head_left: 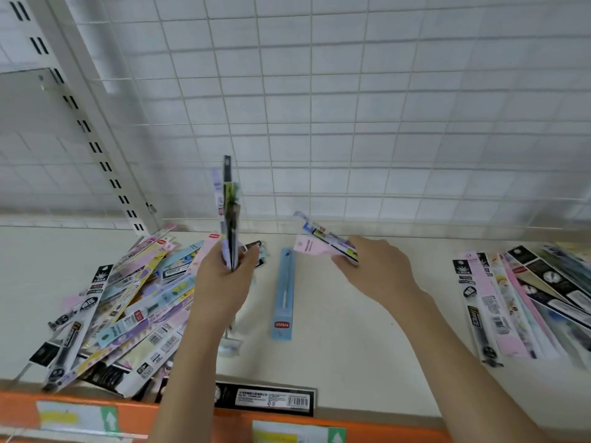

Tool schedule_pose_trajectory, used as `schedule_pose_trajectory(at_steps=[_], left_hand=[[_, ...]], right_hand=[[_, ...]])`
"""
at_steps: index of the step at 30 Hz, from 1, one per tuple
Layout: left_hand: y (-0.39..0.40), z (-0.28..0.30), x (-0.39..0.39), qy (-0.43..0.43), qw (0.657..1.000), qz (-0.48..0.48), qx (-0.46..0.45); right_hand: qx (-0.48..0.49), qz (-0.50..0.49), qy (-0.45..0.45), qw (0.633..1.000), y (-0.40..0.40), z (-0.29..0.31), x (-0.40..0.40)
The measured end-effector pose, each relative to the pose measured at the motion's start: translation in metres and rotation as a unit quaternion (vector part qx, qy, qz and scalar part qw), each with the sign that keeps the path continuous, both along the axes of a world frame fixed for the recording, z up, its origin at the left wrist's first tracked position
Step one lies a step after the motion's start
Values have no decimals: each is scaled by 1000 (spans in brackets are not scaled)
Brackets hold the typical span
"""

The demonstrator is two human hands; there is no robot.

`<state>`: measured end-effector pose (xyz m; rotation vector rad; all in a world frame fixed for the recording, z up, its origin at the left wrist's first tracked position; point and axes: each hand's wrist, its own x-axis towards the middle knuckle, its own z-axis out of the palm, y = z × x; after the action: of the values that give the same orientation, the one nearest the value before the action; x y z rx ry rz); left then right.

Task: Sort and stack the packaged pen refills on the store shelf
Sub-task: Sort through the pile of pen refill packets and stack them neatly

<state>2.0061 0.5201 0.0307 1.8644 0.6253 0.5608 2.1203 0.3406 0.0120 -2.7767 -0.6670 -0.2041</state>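
The left hand [224,276] gripped an upright bundle [231,212], the right hand [375,266] pinched packs [323,244]; aligning edges before stacking seemed best.

My shelf [351,346] is cream with an orange front edge [192,423]. On it lie a jumbled refill pile [128,308] left, one blue pack [283,295] centre, a black pack [265,399] at the front, and a fanned row [527,302] right.

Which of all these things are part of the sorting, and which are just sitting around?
Part of the job:
- upright bundle of packets in left hand
- pink and white packets in right hand
- jumbled heap of packets
- fanned row of packets
- lone light-blue packet

Just there:
- white wire-grid back panel
- orange shelf edge
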Motion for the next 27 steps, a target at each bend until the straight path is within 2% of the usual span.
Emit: schedule_pose_trajectory(at_steps=[3, 6, 12, 16, 19, 22, 24, 27], left_hand=[[-4, -3, 14, 107, 989, -19, 100], [-8, -6, 30, 194, 959, -43, 201], [-18, -19, 48, 333, 910, -84, 233], [-22, -17, 53, 342, 904, -96, 239], [-20, -13, 53, 326, 915, -105, 214], [-16, -10, 50, 282, 943, -95, 149], [-14, -5, 46, 237, 965, -83, 76], [-15, 5, 36, 196, 977, -84, 18]], right_hand=[[42, -38, -5, 998, -8, 4, -2], [82, -42, -4, 996, -14, 3, -3], [191, -41, 95, 976, -26, 4, -14], [166, -53, 100, 980, -28, -2, -21], [179, -59, 108, 976, -29, -3, -24], [221, -61, 125, 965, -30, -3, -27], [257, -61, 139, 954, -30, -2, -29], [283, -60, 152, 945, -29, -1, -34]])
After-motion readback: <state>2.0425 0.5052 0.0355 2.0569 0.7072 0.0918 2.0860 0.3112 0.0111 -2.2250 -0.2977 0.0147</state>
